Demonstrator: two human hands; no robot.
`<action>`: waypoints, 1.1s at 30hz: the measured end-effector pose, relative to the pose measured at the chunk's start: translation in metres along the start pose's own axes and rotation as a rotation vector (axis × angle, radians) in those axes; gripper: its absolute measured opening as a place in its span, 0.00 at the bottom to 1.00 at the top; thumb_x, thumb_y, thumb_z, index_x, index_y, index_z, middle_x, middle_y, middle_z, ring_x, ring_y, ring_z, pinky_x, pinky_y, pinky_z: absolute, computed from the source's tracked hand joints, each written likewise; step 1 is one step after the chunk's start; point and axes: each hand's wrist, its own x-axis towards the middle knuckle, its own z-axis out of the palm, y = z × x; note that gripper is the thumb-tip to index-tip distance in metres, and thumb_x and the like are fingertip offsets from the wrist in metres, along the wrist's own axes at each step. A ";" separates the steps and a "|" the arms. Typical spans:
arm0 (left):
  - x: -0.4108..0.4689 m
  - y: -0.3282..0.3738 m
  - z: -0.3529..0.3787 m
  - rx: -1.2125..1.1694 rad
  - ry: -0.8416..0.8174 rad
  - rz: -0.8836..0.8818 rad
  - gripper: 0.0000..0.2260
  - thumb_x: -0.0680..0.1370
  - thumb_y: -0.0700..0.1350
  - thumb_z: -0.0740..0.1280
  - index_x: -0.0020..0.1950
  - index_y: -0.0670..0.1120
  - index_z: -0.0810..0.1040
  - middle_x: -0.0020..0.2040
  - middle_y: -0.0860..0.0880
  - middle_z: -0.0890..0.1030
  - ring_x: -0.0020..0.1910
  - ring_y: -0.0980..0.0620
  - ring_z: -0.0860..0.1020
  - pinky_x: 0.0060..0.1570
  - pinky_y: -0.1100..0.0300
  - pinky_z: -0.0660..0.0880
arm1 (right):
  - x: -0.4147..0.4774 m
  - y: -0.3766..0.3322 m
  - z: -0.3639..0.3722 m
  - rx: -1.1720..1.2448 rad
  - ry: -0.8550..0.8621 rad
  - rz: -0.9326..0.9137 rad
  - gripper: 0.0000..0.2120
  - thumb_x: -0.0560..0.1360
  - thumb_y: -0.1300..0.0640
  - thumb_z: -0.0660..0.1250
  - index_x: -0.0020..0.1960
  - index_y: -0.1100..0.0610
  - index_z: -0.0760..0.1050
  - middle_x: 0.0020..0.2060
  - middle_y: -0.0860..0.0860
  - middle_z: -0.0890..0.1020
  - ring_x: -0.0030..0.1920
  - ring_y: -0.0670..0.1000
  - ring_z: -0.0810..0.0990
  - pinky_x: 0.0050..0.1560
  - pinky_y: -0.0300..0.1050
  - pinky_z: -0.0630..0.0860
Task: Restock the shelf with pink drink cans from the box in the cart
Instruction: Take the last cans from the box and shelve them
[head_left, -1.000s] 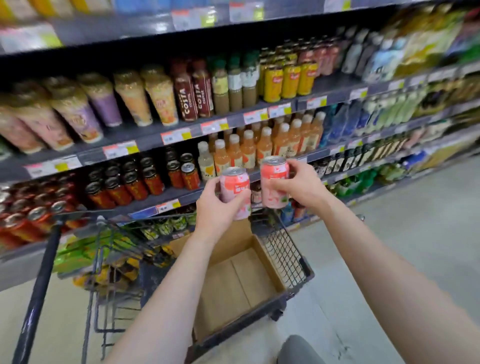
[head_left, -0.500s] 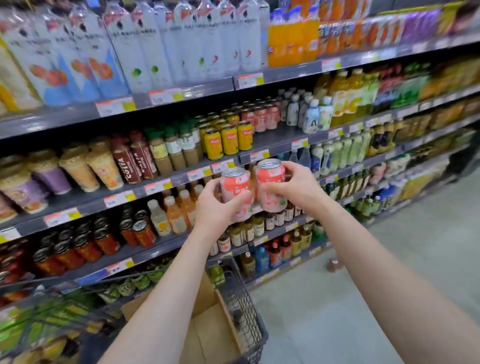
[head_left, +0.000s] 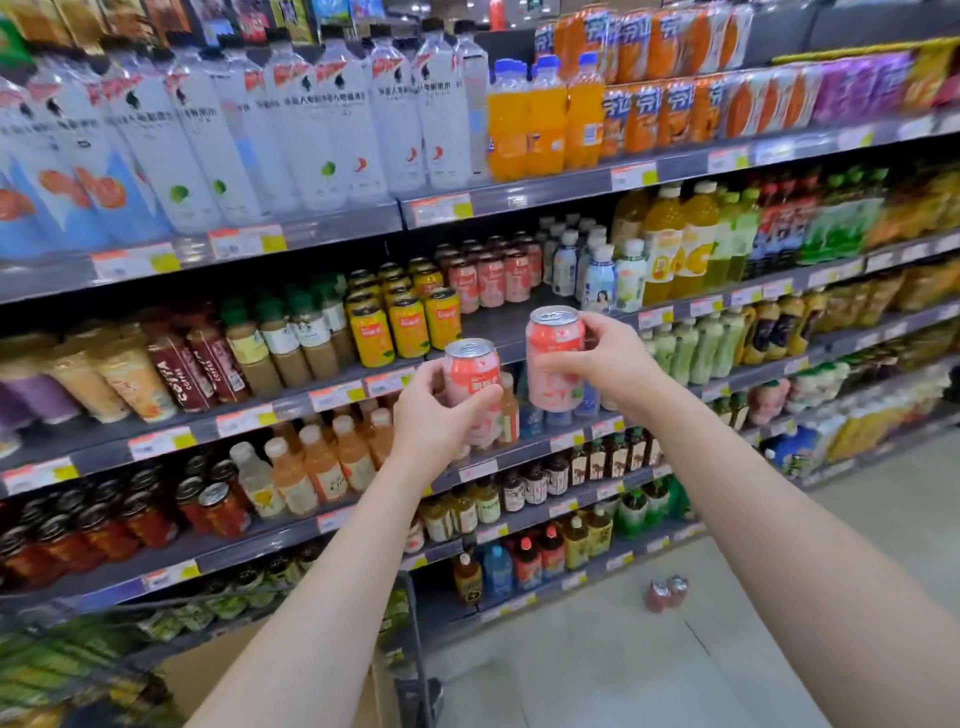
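Holding two pink cans upright before the shelves, left hand (head_left: 436, 415) wrapped round the lower can (head_left: 470, 371) and right hand (head_left: 613, 369) round the higher can (head_left: 553, 358), the person should, I'd say, set both on the bare shelf strip (head_left: 498, 325) fronting the stocked pink row (head_left: 491, 278), labels outward.

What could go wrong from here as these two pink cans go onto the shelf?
Left hand grips the lower pink can, right hand the higher pink can; with no free hand, a slip could drop one. The shelved pink cans stand between yellow cans and white bottles, so a careless set-down might topple neighbours. Two items on the floor could trip someone.
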 end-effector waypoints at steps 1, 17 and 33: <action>0.009 -0.002 0.006 0.007 0.010 -0.002 0.22 0.69 0.56 0.82 0.59 0.57 0.80 0.53 0.59 0.85 0.52 0.61 0.83 0.53 0.55 0.83 | 0.011 0.003 -0.004 0.009 -0.003 0.002 0.28 0.68 0.58 0.81 0.66 0.51 0.78 0.53 0.47 0.86 0.53 0.46 0.84 0.51 0.45 0.83; 0.177 -0.034 0.107 -0.004 0.048 -0.034 0.23 0.70 0.54 0.81 0.62 0.57 0.77 0.54 0.60 0.83 0.52 0.62 0.82 0.48 0.60 0.81 | 0.222 0.074 -0.050 0.018 -0.012 0.056 0.31 0.66 0.61 0.81 0.67 0.51 0.77 0.54 0.47 0.86 0.55 0.48 0.84 0.57 0.52 0.82; 0.263 -0.045 0.169 0.090 0.251 -0.093 0.28 0.68 0.54 0.82 0.65 0.52 0.78 0.57 0.58 0.84 0.55 0.59 0.82 0.58 0.54 0.81 | 0.352 0.110 -0.058 0.020 -0.175 0.012 0.24 0.68 0.65 0.79 0.61 0.52 0.77 0.49 0.47 0.85 0.50 0.47 0.84 0.49 0.44 0.81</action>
